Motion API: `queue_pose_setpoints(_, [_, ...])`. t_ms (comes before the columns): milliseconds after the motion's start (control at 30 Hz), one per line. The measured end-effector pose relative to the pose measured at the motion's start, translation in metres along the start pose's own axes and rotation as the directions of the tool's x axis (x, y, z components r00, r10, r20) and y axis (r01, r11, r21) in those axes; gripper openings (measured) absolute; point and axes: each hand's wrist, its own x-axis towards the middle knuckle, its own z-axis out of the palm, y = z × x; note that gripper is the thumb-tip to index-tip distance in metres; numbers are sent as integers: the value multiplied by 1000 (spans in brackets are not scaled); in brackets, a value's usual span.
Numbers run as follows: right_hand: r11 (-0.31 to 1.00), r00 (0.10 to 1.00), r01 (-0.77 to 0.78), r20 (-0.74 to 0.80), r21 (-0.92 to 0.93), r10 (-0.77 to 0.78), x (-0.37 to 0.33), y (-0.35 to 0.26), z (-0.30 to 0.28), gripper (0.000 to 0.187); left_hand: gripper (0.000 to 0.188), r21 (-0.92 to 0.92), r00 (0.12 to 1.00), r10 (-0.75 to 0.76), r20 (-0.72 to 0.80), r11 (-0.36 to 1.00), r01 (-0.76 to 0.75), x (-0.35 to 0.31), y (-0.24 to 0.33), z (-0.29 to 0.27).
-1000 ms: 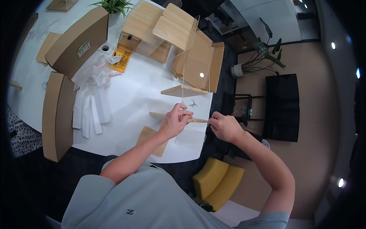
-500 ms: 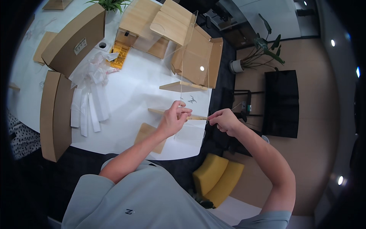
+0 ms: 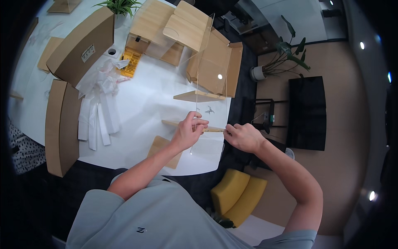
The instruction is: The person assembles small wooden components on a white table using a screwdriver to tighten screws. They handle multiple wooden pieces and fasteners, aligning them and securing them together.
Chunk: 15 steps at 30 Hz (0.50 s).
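A clear plastic panel (image 3: 212, 76) stands on edge at the table's right side, with a light wooden board (image 3: 200, 96) across it. A second, lower wooden board (image 3: 170, 123) runs behind my left hand (image 3: 190, 132). That hand is closed on the clear panel's near-left edge, thumb and fingers curled around it. My right hand (image 3: 244, 137) is at the panel's right edge, by the end of the lower board. Its fingers are pinched together; what they hold is too small or hidden to tell. Several small grey metal pieces (image 3: 209, 110) lie on the table between the two boards.
Another wooden board (image 3: 163, 151) lies near the front edge of the white table (image 3: 137, 112). Open cardboard boxes (image 3: 62, 124) stand left, beside plastic wrap and white strips (image 3: 99, 116). An orange tool case (image 3: 131, 62) and an assembled wooden stand (image 3: 153, 25) are farther back. A yellow chair (image 3: 238, 195) is right.
My right hand has shifted slightly down and turned, its back now more upward and its fingertips closer to the panel's edge. My left hand stays in place.
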Motion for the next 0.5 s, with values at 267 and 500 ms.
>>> queue_pose_setpoints(267, [136,586,-706,465,695,664,21,-5,13,21,23,-27,1000,14,-21,1000,-14,5,0,0])
queue_pose_setpoints(500, [564,796,-561,205,607,570,13,-3,11,13,22,14,1000,12,-12,1000,-12,8,6,0])
